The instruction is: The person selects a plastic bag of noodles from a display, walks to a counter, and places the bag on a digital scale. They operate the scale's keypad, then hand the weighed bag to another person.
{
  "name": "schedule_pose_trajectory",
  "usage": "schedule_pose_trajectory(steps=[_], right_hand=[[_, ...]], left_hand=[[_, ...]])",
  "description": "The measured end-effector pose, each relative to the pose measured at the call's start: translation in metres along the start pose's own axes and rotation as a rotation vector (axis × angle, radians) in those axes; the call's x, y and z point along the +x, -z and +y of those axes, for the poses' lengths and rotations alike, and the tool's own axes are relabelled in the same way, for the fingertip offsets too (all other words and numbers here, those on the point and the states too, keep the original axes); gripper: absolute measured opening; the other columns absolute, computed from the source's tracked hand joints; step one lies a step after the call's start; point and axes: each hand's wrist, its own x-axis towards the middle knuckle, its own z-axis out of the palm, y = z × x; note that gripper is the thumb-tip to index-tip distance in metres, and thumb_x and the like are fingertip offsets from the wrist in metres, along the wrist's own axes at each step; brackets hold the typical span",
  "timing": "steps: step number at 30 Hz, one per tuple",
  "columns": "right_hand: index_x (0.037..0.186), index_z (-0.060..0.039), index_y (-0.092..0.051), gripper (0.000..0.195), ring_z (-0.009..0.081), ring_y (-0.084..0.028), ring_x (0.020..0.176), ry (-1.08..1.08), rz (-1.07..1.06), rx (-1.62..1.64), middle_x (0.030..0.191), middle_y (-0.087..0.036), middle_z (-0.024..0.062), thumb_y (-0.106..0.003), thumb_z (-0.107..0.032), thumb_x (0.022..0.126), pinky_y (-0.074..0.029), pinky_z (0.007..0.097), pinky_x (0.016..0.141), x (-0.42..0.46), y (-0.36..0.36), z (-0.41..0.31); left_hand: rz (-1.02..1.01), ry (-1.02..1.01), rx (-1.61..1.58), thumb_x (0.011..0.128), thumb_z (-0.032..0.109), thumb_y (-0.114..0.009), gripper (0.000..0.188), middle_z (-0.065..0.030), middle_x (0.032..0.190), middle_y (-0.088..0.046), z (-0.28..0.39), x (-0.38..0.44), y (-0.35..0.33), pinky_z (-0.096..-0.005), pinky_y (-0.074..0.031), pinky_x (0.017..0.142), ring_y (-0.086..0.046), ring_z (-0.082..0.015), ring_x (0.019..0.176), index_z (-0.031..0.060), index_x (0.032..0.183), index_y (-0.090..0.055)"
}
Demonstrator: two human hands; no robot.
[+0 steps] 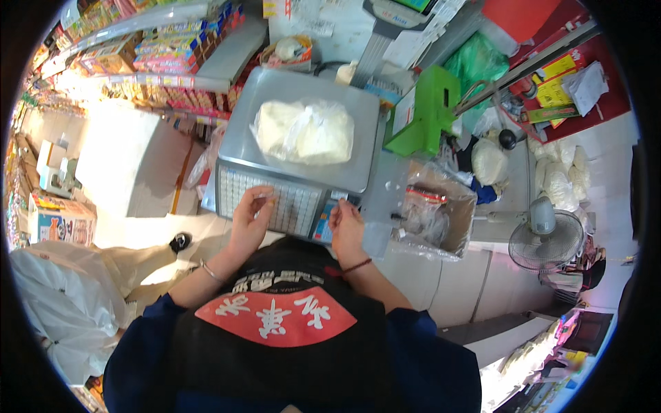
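A clear plastic bag of pale, cream-coloured food (304, 131) lies on the metal pan (294, 82) of a label-printing scale. Below the pan is the scale's keypad (294, 206), with rows of white keys. My left hand (253, 214) hovers at the keypad, fingers bent and apart, with nothing in it. At the keypad's right end, my right hand (347, 227) has its fingertips at a small white label (339, 195) by the printer slot. Whether they pinch the label is unclear. A blue panel (324, 222) shows beside that hand.
Right of the scale stands a green bag-sealing device (426, 113) with a long metal arm. A cardboard box (459, 222) holds plastic bags. Farther right are a fan (547, 240) and filled bags (560, 180). Shelves of packaged goods (170, 49) stand at left, and another person (72, 304) is at lower left.
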Motion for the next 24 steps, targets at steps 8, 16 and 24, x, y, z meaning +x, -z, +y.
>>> schedule_pose_trajectory(steps=[8, 16, 24], right_hand=[[0.085, -0.0066, -0.058, 0.011, 0.0086, -0.049, 0.052, 0.144, -0.052, -0.013, 0.066, -0.060, 0.0025, -0.062, -0.014, 0.092, -0.037, 0.0225, 0.047, -0.002, -0.003, 0.003], [0.091, -0.0024, -0.058, 0.013, 0.0067, -0.049, 0.056, 0.492, -0.472, -0.281, 0.069, -0.059, 0.0023, -0.062, -0.015, 0.093, -0.039, 0.0215, 0.052, -0.032, -0.069, -0.095], [0.094, -0.0013, -0.060, 0.019, 0.0136, -0.059, 0.062, 0.220, -0.710, -0.244, 0.075, -0.064, 0.0070, -0.058, -0.020, 0.095, -0.046, 0.0243, 0.057, -0.032, -0.080, -0.142]], left_hand=[[-0.036, 0.083, 0.029, 0.093, -0.005, -0.049, 0.028, -0.0062, 0.114, -0.057, 0.000, -0.004, 0.009, -0.0277, -0.042, 0.096, -0.056, -0.0150, 0.107, -0.0003, 0.120, -0.050], [0.047, 0.044, 0.025, 0.093, 0.000, -0.054, 0.023, -0.0029, 0.100, -0.061, 0.001, -0.007, 0.008, -0.0223, -0.045, 0.082, -0.057, -0.0086, 0.094, 0.0040, 0.116, -0.054], [0.076, 0.063, 0.030, 0.093, -0.001, -0.053, 0.023, -0.0032, 0.103, -0.060, 0.002, -0.011, 0.011, -0.0227, -0.044, 0.085, -0.057, -0.0098, 0.097, 0.0035, 0.116, -0.053]])
